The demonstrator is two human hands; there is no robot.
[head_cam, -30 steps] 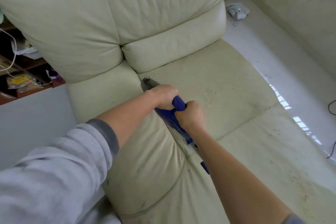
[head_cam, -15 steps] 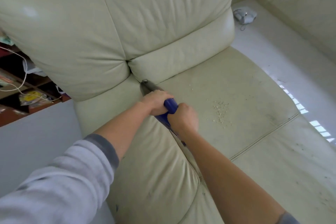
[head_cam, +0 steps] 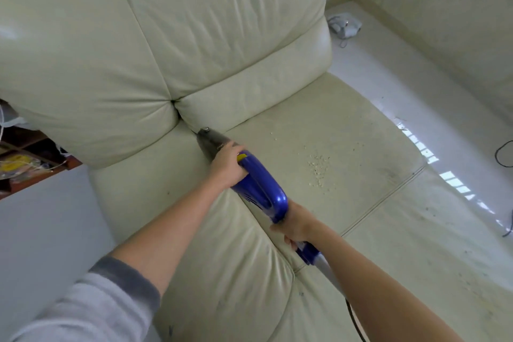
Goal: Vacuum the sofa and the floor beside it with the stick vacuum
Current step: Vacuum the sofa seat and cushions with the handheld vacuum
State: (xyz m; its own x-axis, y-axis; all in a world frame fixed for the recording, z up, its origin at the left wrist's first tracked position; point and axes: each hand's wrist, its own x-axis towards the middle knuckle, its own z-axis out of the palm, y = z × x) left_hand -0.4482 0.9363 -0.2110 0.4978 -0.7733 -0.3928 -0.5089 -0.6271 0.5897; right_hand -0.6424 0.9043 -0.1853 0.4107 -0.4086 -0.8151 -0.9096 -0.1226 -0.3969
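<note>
Right hand [head_cam: 295, 223] grips the rear of the blue stick vacuum [head_cam: 259, 186], fingers curled around it; left hand [head_cam: 226, 165] wraps the front of its body. Nozzle sits in the sofa [head_cam: 277, 108] seat's back-left corner crease, crumbs [head_cam: 317, 165] mid-seat, floor [head_cam: 416, 86] beyond the seat's right edge.

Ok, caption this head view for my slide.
Both hands steer a blue vacuum into the sofa crevice beside crumbs.

A white device [head_cam: 345, 26] lies by the wall; cluttered shelf [head_cam: 25, 164] at left.
</note>
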